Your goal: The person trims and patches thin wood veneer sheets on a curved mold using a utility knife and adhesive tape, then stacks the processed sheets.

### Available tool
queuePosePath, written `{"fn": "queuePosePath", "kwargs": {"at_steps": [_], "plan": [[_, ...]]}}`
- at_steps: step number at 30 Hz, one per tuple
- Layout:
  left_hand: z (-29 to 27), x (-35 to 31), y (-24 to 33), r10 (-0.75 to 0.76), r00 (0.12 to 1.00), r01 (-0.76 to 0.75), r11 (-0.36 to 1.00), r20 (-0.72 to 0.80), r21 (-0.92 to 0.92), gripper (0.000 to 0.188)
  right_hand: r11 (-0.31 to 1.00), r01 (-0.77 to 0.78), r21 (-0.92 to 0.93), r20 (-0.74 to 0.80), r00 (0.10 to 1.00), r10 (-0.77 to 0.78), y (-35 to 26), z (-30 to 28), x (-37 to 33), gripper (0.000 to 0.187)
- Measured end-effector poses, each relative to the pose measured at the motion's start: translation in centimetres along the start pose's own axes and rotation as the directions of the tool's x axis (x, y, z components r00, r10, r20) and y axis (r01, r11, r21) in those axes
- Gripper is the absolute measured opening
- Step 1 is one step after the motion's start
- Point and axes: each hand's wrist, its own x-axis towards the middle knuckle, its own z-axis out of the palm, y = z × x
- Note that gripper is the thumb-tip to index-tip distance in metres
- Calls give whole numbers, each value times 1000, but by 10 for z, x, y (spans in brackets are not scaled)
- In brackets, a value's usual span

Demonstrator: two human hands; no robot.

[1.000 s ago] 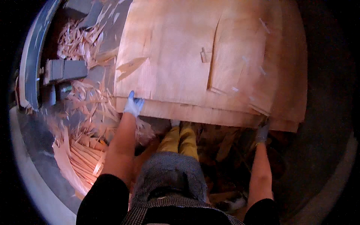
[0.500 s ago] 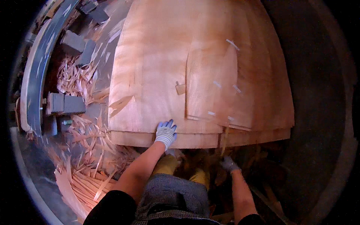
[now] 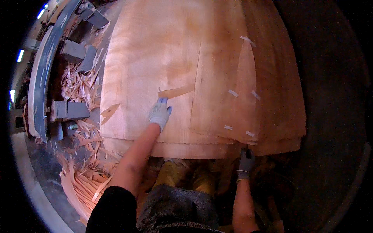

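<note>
A stack of large, thin wood veneer sheets [image 3: 147, 70] spreads in front of me. On its right half lies another veneer sheet [image 3: 217, 97] with several short white tape pieces [image 3: 233, 93] on it. My left hand [image 3: 159, 114], in a pale glove, rests on the stack with fingers stretched forward. Its fingertips meet the left end of a narrow veneer strip [image 3: 176, 92], whose right end reaches the upper sheet's edge. At the stack's near edge, below the taped sheet's corner, is my right hand [image 3: 245, 162], in a dark grey glove. Its fingers look curled; shadow hides what they hold.
Veneer scraps [image 3: 79, 83] and a larger pile of strips [image 3: 87, 182] litter the floor at left. Grey blocks [image 3: 70, 110] stand there beside a long dark beam [image 3: 48, 73]. A torn veneer piece [image 3: 110, 113] lies on the stack's left side.
My left hand has moved forward from the near edge to the narrow strip. My right hand has risen to the stack's edge. The taped sheet has shifted right, and more of the strip shows.
</note>
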Motion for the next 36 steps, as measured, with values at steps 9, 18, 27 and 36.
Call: {"fn": "queuePosePath", "kwargs": {"at_steps": [9, 18, 27, 36], "plan": [[42, 54, 10, -3, 1000, 5, 997, -26, 82, 79, 917, 15, -398, -304, 941, -148, 89, -87, -1, 39], [29, 52, 40, -118, 992, 114, 988, 39, 107, 70, 763, 33, -645, -89, 989, -118, 139, -139, 36, 34], [53, 40, 54, 345, 851, -204, 911, -395, 357, 50, 861, -8, -508, -138, 988, -73, 87, -171, 95, 32], [58, -18, 83, 230, 971, -241, 909, 71, 341, 42, 985, -168, -28, -157, 974, 162, 34, -163, 81, 50]]}}
